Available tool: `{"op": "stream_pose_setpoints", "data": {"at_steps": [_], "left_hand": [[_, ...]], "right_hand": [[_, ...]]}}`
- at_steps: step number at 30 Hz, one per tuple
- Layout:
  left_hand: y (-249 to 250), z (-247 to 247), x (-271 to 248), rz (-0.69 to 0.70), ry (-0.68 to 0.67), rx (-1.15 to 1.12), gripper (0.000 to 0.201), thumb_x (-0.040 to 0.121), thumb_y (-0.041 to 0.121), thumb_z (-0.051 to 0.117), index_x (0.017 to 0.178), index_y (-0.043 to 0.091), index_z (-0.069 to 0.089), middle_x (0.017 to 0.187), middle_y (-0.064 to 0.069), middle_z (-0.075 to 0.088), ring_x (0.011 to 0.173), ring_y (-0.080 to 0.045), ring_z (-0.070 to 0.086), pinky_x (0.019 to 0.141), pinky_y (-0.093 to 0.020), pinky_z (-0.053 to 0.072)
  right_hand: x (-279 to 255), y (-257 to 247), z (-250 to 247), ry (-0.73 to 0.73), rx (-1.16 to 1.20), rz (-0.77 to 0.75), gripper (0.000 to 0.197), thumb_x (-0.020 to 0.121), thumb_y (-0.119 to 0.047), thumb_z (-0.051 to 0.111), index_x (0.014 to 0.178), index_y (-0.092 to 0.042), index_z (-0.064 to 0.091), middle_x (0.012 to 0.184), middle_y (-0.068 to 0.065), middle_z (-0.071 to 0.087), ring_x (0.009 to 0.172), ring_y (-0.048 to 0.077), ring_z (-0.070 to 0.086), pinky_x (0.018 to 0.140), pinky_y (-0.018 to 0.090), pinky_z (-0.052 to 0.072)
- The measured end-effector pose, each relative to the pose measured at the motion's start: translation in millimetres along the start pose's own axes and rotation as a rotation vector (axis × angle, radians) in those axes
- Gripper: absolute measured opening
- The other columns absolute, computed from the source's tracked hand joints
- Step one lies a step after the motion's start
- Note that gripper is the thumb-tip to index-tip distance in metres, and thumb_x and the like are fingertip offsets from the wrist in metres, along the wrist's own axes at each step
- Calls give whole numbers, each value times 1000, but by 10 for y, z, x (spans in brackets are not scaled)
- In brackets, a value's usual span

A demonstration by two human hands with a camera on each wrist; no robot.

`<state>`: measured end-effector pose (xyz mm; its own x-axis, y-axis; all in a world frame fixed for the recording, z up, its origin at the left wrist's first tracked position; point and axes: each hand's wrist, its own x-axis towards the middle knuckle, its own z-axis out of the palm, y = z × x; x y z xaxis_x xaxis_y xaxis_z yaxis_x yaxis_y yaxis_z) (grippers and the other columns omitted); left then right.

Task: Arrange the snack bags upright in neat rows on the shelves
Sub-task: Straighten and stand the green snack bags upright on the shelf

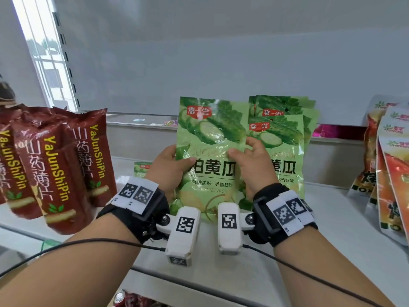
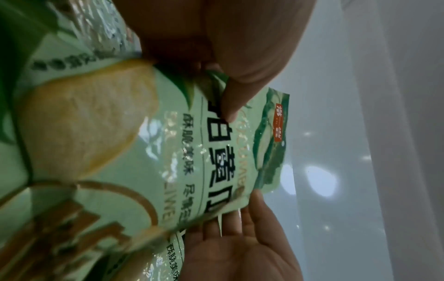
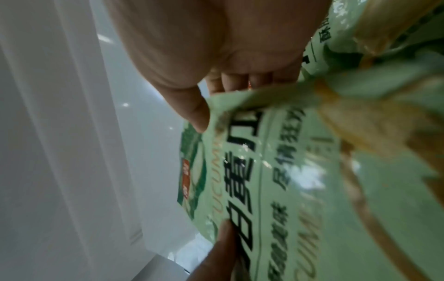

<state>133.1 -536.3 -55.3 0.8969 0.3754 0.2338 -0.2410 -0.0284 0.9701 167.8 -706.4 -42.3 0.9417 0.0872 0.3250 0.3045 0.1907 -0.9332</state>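
A green cucumber snack bag (image 1: 210, 138) stands upright on the white shelf (image 1: 287, 251), held from both sides. My left hand (image 1: 174, 161) grips its left edge, thumb on the front and fingers behind. My right hand (image 1: 243, 151) grips its right edge the same way. In the left wrist view the thumb (image 2: 230, 102) presses the green bag (image 2: 192, 152). The right wrist view shows the right thumb (image 3: 194, 116) on the bag's (image 3: 300, 180) front. Just behind and to the right, a row of matching green bags (image 1: 285, 127) stands upright.
Red-brown snack bags (image 1: 57, 165) stand tilted at the left. Orange and white bags (image 1: 389, 165) lean at the right edge. Another green bag (image 1: 141, 168) lies flat behind my left hand. The shelf's white back panel (image 1: 221, 74) rises behind.
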Motion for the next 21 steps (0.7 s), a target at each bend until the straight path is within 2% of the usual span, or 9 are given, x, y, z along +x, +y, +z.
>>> {"op": "stream_pose_setpoints", "data": {"at_steps": [2, 5, 6, 8, 11, 13, 16, 18, 21], "left_hand": [[-41, -26, 17, -18, 88, 35, 17, 80, 12, 69, 94, 21, 64, 92, -12, 73, 85, -37, 69, 76, -57, 56], [-69, -75, 59, -42, 157, 115, 37, 82, 11, 69, 116, 16, 55, 102, -16, 67, 69, -29, 64, 65, -44, 56], [-74, -87, 74, -60, 160, 151, 53, 83, 11, 68, 131, 17, 45, 112, -16, 63, 76, -29, 64, 68, -44, 55], [-60, -92, 106, -73, 188, 351, 85, 83, 15, 69, 150, 24, 16, 143, -17, 38, 115, -37, 53, 96, -48, 47], [15, -11, 124, -2, 229, 545, 90, 84, 21, 67, 152, 26, 7, 156, -12, 8, 139, -36, 24, 112, -45, 26], [38, 87, 148, 56, 185, 542, 74, 86, 22, 64, 148, 27, 24, 156, -7, 10, 140, -33, 23, 114, -44, 25], [29, 278, 169, 139, 65, 457, 49, 87, 24, 62, 134, 29, 49, 146, -2, 34, 126, -18, 40, 100, -30, 34], [0, 455, 194, 134, -45, 386, 42, 87, 23, 61, 129, 28, 53, 137, 0, 48, 114, -11, 46, 94, -29, 36], [-32, 693, 226, 48, -179, 297, 45, 89, 22, 61, 133, 22, 51, 128, -1, 54, 115, -18, 52, 105, -40, 40]], "right_hand": [[46, -19, -40, 70, -79, -57, 35, 85, -12, 64, 109, -27, 44, 108, -5, 59, 90, 6, 58, 72, 23, 47], [109, -77, -146, 211, -150, -115, 38, 83, -13, 64, 111, -27, 42, 109, -6, 54, 96, 10, 54, 82, 25, 45], [134, -90, -200, 252, -176, -126, 37, 83, -14, 64, 110, -27, 43, 110, -6, 53, 94, 8, 54, 78, 19, 44], [175, -115, -333, 328, -255, -130, 38, 82, -14, 64, 112, -26, 45, 115, -6, 51, 88, 3, 53, 66, 8, 40], [211, -134, -554, 456, -432, -96, 45, 80, -18, 63, 122, -22, 47, 127, -1, 48, 114, 19, 48, 96, 28, 41], [222, -137, -689, 514, -505, -71, 48, 79, -19, 62, 125, -21, 46, 130, 2, 46, 122, 25, 42, 104, 39, 36], [230, -110, -856, 550, -533, -48, 49, 80, -18, 61, 126, -19, 45, 130, 4, 46, 121, 26, 42, 101, 38, 37], [221, -60, -948, 544, -516, -14, 46, 81, -18, 61, 123, -17, 44, 119, 1, 49, 114, 23, 46, 92, 33, 41], [211, 5, -1025, 479, -426, 32, 41, 83, -17, 62, 120, -17, 43, 99, -7, 51, 94, 15, 53, 73, 22, 39]]}}
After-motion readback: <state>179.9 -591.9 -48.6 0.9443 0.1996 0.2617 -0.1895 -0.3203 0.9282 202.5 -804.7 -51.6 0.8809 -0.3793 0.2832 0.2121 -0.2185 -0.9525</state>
